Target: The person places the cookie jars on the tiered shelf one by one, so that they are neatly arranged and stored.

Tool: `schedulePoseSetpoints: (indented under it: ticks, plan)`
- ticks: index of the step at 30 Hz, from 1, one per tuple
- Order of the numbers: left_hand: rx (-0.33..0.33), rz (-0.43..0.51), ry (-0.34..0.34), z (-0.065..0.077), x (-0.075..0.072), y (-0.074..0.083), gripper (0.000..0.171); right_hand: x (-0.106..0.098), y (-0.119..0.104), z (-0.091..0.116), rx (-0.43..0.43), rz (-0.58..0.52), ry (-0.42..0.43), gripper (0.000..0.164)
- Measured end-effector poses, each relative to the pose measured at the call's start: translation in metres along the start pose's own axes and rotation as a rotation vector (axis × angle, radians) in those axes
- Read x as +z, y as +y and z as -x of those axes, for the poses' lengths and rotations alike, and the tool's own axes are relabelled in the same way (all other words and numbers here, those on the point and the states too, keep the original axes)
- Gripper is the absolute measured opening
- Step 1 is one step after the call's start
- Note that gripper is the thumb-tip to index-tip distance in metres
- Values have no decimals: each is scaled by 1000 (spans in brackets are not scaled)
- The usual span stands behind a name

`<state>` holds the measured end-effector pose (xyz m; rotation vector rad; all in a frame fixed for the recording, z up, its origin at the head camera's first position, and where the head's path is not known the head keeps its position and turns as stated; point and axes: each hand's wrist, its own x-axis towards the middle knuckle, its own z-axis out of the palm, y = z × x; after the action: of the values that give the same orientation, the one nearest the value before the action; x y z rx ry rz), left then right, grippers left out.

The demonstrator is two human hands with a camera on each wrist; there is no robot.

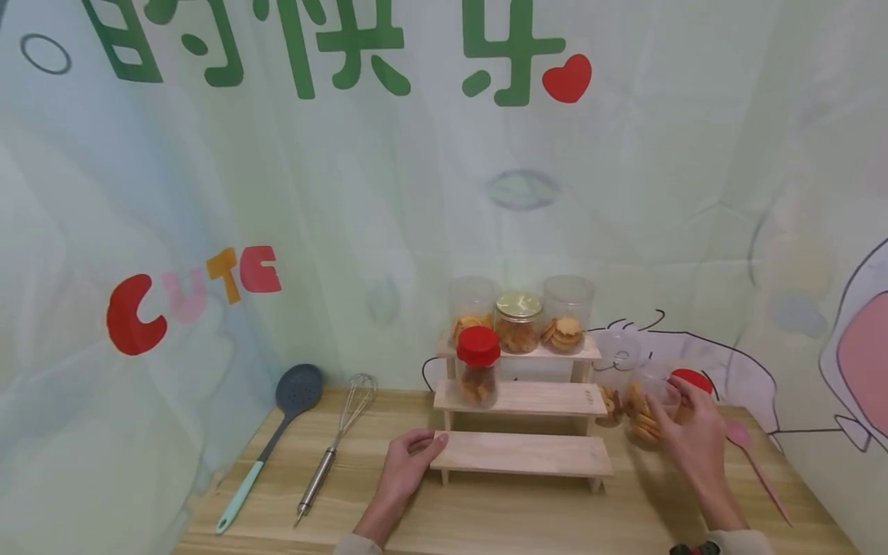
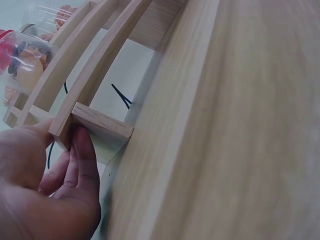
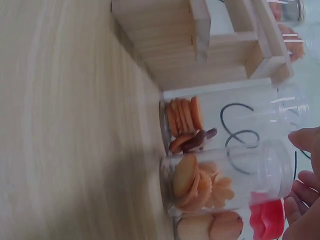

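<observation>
- Left hand [image 1: 411, 461], head view, pinches wooden stand [image 1: 523, 453] at lowest tier's left end; right hand [image 1: 696, 433] at clear biscuit jar [image 1: 645, 410], right of stand.
- Left wrist: thumb above tier, fingers beneath.
- Right wrist: jar upright on desk [image 3: 75, 130]; cannot tell if gripped.

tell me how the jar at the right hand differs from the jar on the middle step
The first jar has a clear top, while the second jar wears a red lid. The first jar is beside the rack; the second jar stands on its middle step. The right hand is at the first jar; no hand touches the second jar. Both are see-through and hold cookies.
</observation>
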<state>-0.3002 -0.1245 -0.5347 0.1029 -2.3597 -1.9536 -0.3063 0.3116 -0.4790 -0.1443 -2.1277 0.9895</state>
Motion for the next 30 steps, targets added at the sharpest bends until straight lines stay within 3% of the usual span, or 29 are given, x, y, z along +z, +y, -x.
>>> schedulePoseSetpoints:
  ticks: [4, 14, 19, 24, 30]
  plan:
    - [-7, 0, -1, -2, 1, -1, 53, -1, 3, -1, 8, 24, -22, 51]
    - [-11, 13, -7, -1, 0, 0, 58, 0, 2, -2, 30, 73, -181, 66]
    - [-13, 14, -5, 1, 0, 0, 59, -1, 7, -2, 82, 50, -286, 83]
    - [-21, 10, -6, 0, 1, -1, 59, -2, 14, -2, 116, 13, -342, 89]
    - [-26, 17, -17, 8, -1, 16, 51, -2, 20, -1, 125, -19, -378, 88]
